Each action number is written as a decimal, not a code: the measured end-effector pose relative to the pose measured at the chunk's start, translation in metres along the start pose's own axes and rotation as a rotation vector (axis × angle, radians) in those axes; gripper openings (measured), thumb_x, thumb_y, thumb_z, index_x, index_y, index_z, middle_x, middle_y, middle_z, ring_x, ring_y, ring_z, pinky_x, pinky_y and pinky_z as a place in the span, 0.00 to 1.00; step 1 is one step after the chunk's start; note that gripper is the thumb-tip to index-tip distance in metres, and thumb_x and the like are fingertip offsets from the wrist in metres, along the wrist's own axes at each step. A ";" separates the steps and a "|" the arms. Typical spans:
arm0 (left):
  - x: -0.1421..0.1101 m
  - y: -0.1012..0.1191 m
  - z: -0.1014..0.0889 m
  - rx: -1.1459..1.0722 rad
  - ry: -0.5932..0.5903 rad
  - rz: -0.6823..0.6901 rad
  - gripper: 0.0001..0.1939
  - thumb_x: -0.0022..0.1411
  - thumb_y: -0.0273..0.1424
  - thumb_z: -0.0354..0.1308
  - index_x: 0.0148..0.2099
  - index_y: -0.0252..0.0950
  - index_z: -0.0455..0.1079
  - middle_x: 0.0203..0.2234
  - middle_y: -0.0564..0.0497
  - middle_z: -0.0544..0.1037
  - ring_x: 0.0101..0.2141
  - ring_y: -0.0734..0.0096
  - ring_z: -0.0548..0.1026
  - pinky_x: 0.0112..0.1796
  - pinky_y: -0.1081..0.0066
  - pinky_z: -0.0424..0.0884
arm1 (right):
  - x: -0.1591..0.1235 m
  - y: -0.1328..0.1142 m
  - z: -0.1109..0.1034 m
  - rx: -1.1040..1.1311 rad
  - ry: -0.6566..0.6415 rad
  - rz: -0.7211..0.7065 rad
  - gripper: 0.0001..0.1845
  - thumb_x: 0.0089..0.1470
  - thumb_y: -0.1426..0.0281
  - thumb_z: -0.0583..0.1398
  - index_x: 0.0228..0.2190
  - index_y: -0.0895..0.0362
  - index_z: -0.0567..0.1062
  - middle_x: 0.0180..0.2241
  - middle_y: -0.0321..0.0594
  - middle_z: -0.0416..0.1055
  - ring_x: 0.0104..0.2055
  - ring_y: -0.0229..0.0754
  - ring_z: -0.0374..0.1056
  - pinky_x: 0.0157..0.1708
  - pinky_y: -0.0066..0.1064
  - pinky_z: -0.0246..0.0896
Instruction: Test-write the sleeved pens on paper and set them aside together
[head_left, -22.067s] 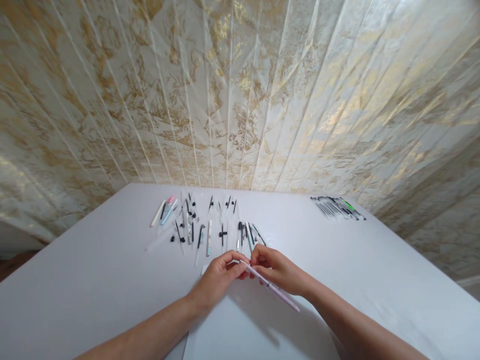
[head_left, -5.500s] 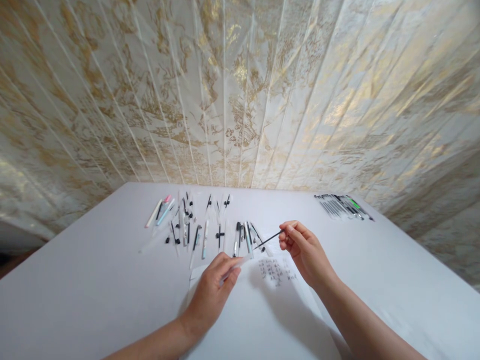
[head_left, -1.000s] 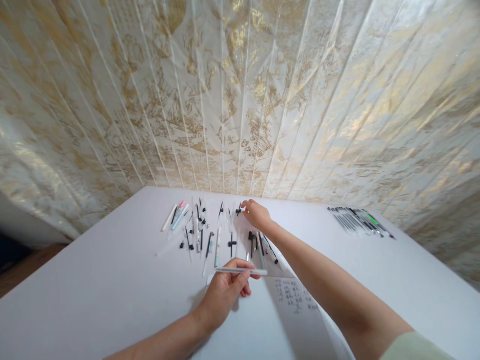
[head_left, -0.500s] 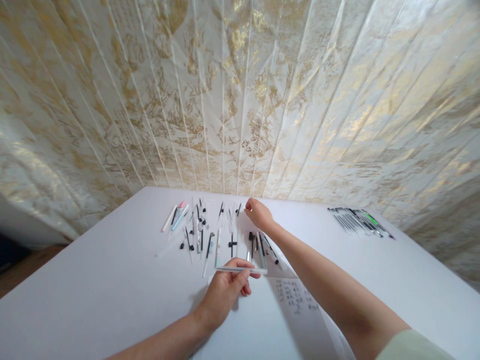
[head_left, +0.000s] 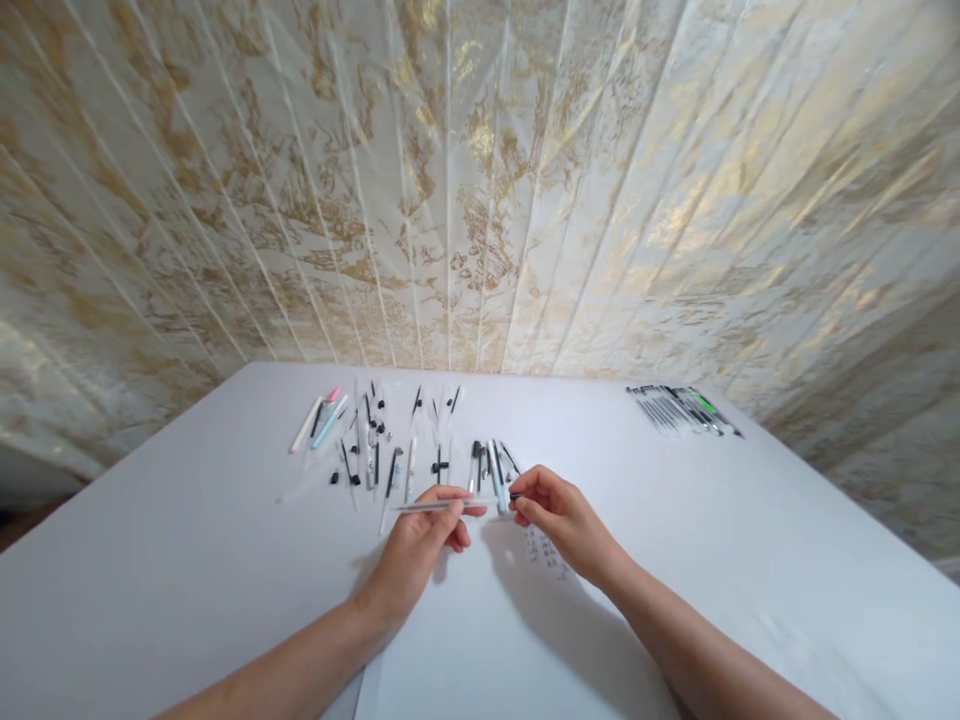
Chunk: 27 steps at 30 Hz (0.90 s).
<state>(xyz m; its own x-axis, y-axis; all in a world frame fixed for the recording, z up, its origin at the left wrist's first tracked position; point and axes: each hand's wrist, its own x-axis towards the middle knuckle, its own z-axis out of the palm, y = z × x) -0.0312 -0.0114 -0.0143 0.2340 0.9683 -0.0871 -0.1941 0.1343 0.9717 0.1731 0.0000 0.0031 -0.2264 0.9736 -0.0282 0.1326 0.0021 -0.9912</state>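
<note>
My left hand (head_left: 422, 543) is closed round a thin clear pen barrel (head_left: 439, 505), held level above the white table (head_left: 150, 570). Its right end meets my right hand (head_left: 553, 518), whose thumb and fingers pinch a small dark pen part (head_left: 514, 496) at that end. Both hands hover over a sheet of paper (head_left: 510, 640) with small handwriting (head_left: 544, 550) on it. Just beyond the hands lies a spread of loose pen parts (head_left: 409, 445): barrels, refills, caps and tips.
Pastel pens (head_left: 322, 420) lie at the far left of the spread. A row of dark pens (head_left: 682, 410), one with green, lies at the table's far right. A gold-patterned white curtain (head_left: 480, 180) hangs behind the table.
My right hand has drawn back from the far pen parts to the barrel's right end, now pinching a small dark part. The left hand kept the barrel, shifting slightly left.
</note>
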 end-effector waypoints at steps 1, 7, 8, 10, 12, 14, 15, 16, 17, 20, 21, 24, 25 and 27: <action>0.000 0.000 0.000 -0.003 -0.002 -0.001 0.14 0.63 0.42 0.56 0.42 0.36 0.69 0.37 0.47 0.81 0.28 0.74 0.70 0.33 0.72 0.66 | -0.001 0.001 0.003 0.020 0.003 0.001 0.07 0.52 0.68 0.60 0.32 0.57 0.69 0.27 0.34 0.70 0.29 0.36 0.67 0.32 0.30 0.61; -0.001 0.001 0.001 -0.014 -0.005 -0.004 0.15 0.63 0.42 0.56 0.43 0.35 0.69 0.37 0.46 0.81 0.27 0.74 0.70 0.33 0.72 0.67 | 0.000 0.003 0.011 0.070 0.010 -0.010 0.08 0.52 0.67 0.61 0.32 0.57 0.69 0.26 0.33 0.69 0.29 0.37 0.67 0.32 0.30 0.60; -0.001 0.001 0.001 -0.013 -0.006 -0.004 0.15 0.63 0.42 0.56 0.42 0.35 0.69 0.38 0.46 0.81 0.27 0.74 0.70 0.33 0.72 0.67 | 0.000 0.003 0.012 0.070 0.008 -0.010 0.08 0.52 0.66 0.62 0.33 0.57 0.69 0.26 0.33 0.70 0.29 0.37 0.67 0.32 0.30 0.60; -0.001 0.002 0.001 -0.010 -0.012 -0.001 0.14 0.63 0.42 0.56 0.42 0.35 0.69 0.38 0.46 0.81 0.27 0.74 0.70 0.33 0.71 0.67 | -0.001 0.003 0.014 0.072 0.009 -0.007 0.08 0.52 0.66 0.62 0.33 0.56 0.69 0.25 0.33 0.69 0.29 0.37 0.67 0.32 0.30 0.59; -0.001 0.002 0.001 -0.007 -0.020 0.002 0.14 0.63 0.41 0.55 0.43 0.35 0.69 0.38 0.45 0.81 0.28 0.74 0.70 0.33 0.71 0.67 | -0.001 0.003 0.015 0.080 0.010 -0.005 0.09 0.52 0.65 0.62 0.33 0.56 0.69 0.25 0.33 0.70 0.29 0.37 0.67 0.31 0.29 0.59; -0.001 0.002 0.001 -0.005 -0.021 0.001 0.14 0.63 0.41 0.55 0.43 0.35 0.69 0.38 0.45 0.81 0.28 0.73 0.70 0.33 0.70 0.67 | -0.001 0.003 0.015 0.093 0.006 -0.007 0.10 0.52 0.65 0.62 0.33 0.57 0.69 0.26 0.34 0.70 0.29 0.37 0.67 0.32 0.30 0.60; -0.001 0.002 0.001 -0.005 -0.019 -0.001 0.14 0.63 0.41 0.56 0.43 0.35 0.69 0.38 0.45 0.81 0.28 0.73 0.70 0.33 0.70 0.67 | -0.001 0.003 0.015 0.098 0.004 -0.008 0.10 0.52 0.65 0.62 0.33 0.57 0.69 0.27 0.34 0.71 0.29 0.37 0.67 0.32 0.30 0.60; -0.001 0.003 0.001 -0.005 -0.018 -0.002 0.14 0.63 0.41 0.56 0.43 0.35 0.69 0.38 0.45 0.81 0.28 0.73 0.70 0.33 0.70 0.67 | -0.001 0.003 0.015 0.100 0.003 -0.008 0.10 0.53 0.65 0.62 0.33 0.57 0.69 0.27 0.34 0.71 0.30 0.37 0.67 0.32 0.30 0.60; -0.001 0.003 0.001 -0.006 -0.016 -0.004 0.14 0.63 0.41 0.56 0.43 0.35 0.69 0.38 0.45 0.81 0.28 0.72 0.70 0.33 0.70 0.67 | -0.001 0.003 0.015 0.102 0.002 -0.007 0.10 0.53 0.64 0.62 0.33 0.57 0.69 0.27 0.34 0.71 0.29 0.37 0.67 0.32 0.29 0.60; -0.001 0.003 0.002 -0.011 -0.014 -0.007 0.14 0.62 0.41 0.56 0.42 0.35 0.69 0.38 0.45 0.81 0.28 0.72 0.70 0.33 0.70 0.67 | -0.001 0.004 0.015 0.107 0.005 -0.008 0.11 0.53 0.63 0.62 0.33 0.57 0.69 0.26 0.34 0.71 0.29 0.37 0.67 0.32 0.29 0.59; -0.001 0.004 0.002 -0.011 -0.013 -0.009 0.14 0.62 0.41 0.57 0.42 0.35 0.69 0.38 0.45 0.81 0.28 0.72 0.70 0.33 0.70 0.67 | -0.001 0.004 0.015 0.111 0.006 -0.009 0.11 0.53 0.63 0.62 0.33 0.57 0.69 0.27 0.34 0.71 0.29 0.37 0.67 0.32 0.30 0.59; -0.001 0.005 0.003 -0.016 -0.004 -0.013 0.14 0.62 0.41 0.57 0.42 0.35 0.70 0.38 0.44 0.81 0.28 0.72 0.71 0.33 0.70 0.67 | -0.002 0.005 0.015 0.117 0.014 -0.010 0.11 0.53 0.62 0.62 0.33 0.57 0.69 0.27 0.35 0.71 0.30 0.37 0.67 0.32 0.30 0.60; -0.001 0.006 0.003 -0.018 -0.002 -0.014 0.14 0.62 0.41 0.57 0.42 0.35 0.70 0.38 0.44 0.81 0.28 0.72 0.71 0.33 0.70 0.67 | -0.002 0.005 0.015 0.118 0.016 -0.010 0.12 0.53 0.62 0.62 0.33 0.57 0.69 0.27 0.35 0.71 0.30 0.37 0.67 0.32 0.30 0.60; -0.002 0.006 0.004 -0.020 0.004 -0.016 0.14 0.61 0.41 0.57 0.42 0.35 0.70 0.38 0.44 0.81 0.27 0.72 0.71 0.33 0.70 0.67 | -0.003 0.004 0.015 0.122 0.018 -0.010 0.12 0.53 0.62 0.62 0.33 0.57 0.69 0.28 0.35 0.71 0.29 0.37 0.67 0.33 0.30 0.60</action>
<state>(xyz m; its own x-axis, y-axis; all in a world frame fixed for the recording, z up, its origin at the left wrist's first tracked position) -0.0294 -0.0131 -0.0070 0.2330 0.9670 -0.1034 -0.2093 0.1537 0.9657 0.1597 -0.0063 -0.0032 -0.2095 0.9777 -0.0170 0.0116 -0.0149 -0.9998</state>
